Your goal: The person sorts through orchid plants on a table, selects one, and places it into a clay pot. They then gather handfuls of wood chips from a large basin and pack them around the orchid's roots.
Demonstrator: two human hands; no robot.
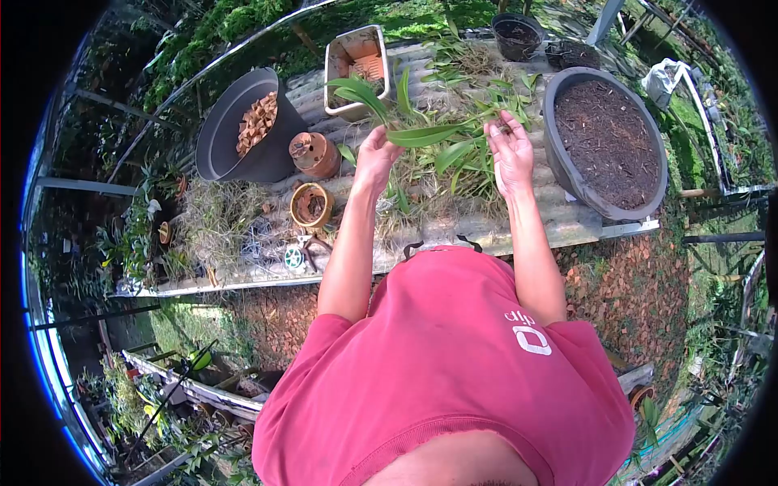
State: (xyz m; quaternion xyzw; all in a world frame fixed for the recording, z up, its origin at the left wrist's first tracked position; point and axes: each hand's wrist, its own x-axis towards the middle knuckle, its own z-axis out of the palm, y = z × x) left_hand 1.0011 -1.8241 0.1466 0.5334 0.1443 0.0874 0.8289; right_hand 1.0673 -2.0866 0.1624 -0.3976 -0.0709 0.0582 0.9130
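A leafy plant with long green strap leaves [425, 135] is stretched between my two hands above the table. On its left side, my left hand [377, 158] is closed around part of the leaves. My right hand [510, 154], palm turned up, pinches the plant's stem end between thumb and fingers. Beneath the hands lies a pile of similar green plants and dry roots [421, 174]. Left of my left hand stand a terracotta pot [314, 155] and a smaller clay pot [312, 205]. Pruning shears [312, 241] lie beside a green-and-white round item [293, 257].
A big dark pot with brick chips [219, 146] leans at the left. A rectangular planter [328, 77] stands at the back. A wide tub of dark soil [551, 130] sits on the right. Small black pots [517, 40] stand behind; dry roots [219, 223] cover the table's left.
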